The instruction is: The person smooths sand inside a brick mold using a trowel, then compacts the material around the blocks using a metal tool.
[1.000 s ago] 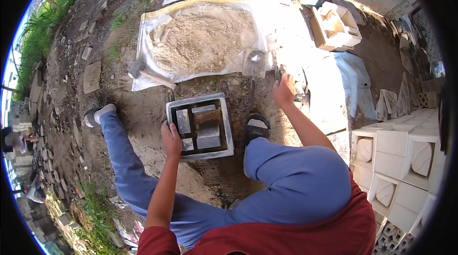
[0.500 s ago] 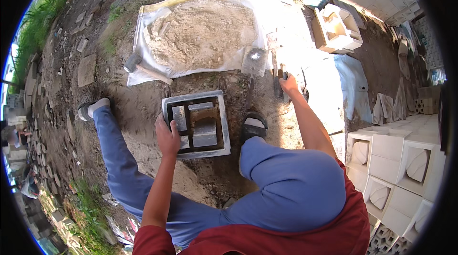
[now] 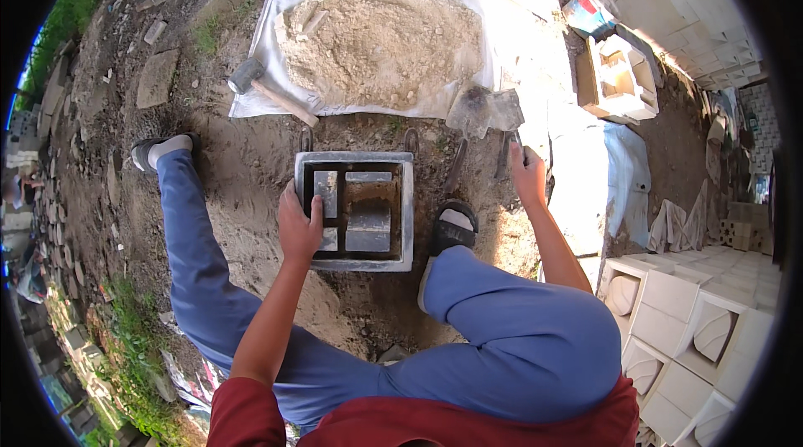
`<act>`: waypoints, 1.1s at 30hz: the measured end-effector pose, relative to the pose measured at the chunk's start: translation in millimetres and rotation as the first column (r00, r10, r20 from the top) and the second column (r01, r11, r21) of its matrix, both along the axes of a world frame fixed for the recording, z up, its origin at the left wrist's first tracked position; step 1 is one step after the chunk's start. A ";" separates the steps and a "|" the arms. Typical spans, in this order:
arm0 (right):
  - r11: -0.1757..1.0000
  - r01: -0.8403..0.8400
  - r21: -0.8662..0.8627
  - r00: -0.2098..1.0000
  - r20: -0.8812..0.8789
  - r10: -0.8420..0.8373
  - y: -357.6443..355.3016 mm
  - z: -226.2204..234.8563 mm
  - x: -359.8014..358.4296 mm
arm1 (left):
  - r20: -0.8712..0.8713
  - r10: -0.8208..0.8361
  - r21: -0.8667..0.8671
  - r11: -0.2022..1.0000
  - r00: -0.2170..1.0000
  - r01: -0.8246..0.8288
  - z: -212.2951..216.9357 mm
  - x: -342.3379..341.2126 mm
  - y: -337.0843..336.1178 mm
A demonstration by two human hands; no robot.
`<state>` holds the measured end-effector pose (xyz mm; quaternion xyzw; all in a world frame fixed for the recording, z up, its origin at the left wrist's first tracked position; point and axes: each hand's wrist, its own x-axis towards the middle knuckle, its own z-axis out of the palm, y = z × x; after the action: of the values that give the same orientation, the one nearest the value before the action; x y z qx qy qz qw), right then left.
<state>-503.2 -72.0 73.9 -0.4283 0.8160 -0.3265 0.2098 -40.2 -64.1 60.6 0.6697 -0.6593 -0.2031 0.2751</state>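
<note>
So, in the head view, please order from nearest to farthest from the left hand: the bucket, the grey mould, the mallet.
1. Grey mould: touching the left hand, on its right.
2. Mallet: ahead, slightly left.
3. Bucket: far ahead, right.

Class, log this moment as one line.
Left hand: on left rim of grey frame; right hand: gripping trowel; mallet: at white sheet's edge; sand heap: on sheet

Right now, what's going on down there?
A person's left hand lies over the left side of a square grey box frame. Their right hand holds a grey trowel, its flat blade beside a second grey trowel. Beyond, a pale sandy heap lies on white sheeting, a wooden-handled mallet across one corner.
</note>
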 end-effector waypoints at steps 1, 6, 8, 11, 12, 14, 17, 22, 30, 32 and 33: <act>0.990 -0.106 0.091 0.990 -0.088 0.113 -2.0 13.9 8.7 | -0.002 0.001 0.000 1.000 1.000 -0.001 1.6 -0.6 -0.8; 0.869 -0.391 0.303 0.813 -0.329 0.480 -23.6 21.6 45.0 | -0.031 0.008 0.029 1.000 1.000 -0.007 -3.5 -1.6 -0.8; 0.833 -0.452 0.318 0.760 -0.353 0.547 -33.5 19.2 52.9 | -0.001 0.016 0.012 1.000 1.000 -0.016 -8.3 0.3 0.0; 0.782 -0.531 0.326 0.666 -0.410 0.624 -46.4 19.0 60.2 | 0.020 0.023 -0.007 1.000 1.000 -0.023 -8.4 -0.2 1.1; 0.769 -0.555 0.317 0.630 -0.443 0.638 -50.4 19.7 61.2 | 0.016 0.029 0.003 1.000 0.999 -0.029 -7.1 -0.9 1.3; 0.744 -0.564 0.359 0.604 -0.435 0.668 -60.3 26.6 62.5 | 0.012 0.038 0.011 0.999 0.999 -0.038 -7.5 0.6 2.5; 0.694 -0.581 0.425 0.580 -0.381 0.720 -69.7 40.2 61.9 | 0.034 0.049 -0.005 0.999 0.998 -0.048 -5.9 1.5 3.0; 0.634 -0.597 0.491 0.550 -0.325 0.769 -82.5 51.7 65.5 | -0.007 0.062 -0.023 0.998 0.998 -0.062 -6.0 0.9 3.9; 0.701 -0.559 0.443 0.588 -0.385 0.712 -85.6 35.6 63.9 | 0.032 0.058 0.048 0.997 0.998 -0.059 -9.5 0.3 3.3; 0.697 -0.572 0.432 0.575 -0.394 0.717 -87.7 45.8 66.7 | 0.047 0.063 0.044 0.997 0.997 -0.065 -10.0 3.1 4.6; 0.693 -0.584 0.423 0.563 -0.405 0.721 -89.3 50.6 69.1 | 0.060 0.078 -0.001 0.997 0.995 -0.078 -10.5 5.1 5.9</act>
<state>-434.1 -161.3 124.6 -0.7458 0.6539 0.0123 0.1267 -35.1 -58.3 50.1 0.7008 -0.6404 -0.1724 0.2628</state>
